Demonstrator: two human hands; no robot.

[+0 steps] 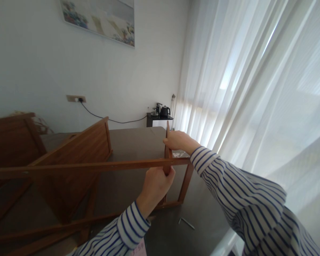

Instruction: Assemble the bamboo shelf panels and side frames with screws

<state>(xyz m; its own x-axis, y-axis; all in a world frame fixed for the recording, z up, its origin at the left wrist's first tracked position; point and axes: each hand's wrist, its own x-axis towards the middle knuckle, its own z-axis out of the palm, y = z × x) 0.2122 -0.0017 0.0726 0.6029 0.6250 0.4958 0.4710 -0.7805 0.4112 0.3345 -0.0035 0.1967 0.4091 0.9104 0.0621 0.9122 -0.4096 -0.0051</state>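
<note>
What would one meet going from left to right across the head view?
First the wall socket → slanted wooden panel → left hand, gripping the wooden frame → right hand, on the same frame → white curtain.

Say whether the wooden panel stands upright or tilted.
Tilted. The wooden panel has a top edge sloping down to the left, behind the long rail; left hand and right hand grip a slat.

Painting point(101, 19) high on wall point(42, 64); socket point(76, 98) with black cable point(117, 121); kettle point(164, 111) on small dark stand point(152, 123); white curtains point(256, 89) at right.
</note>
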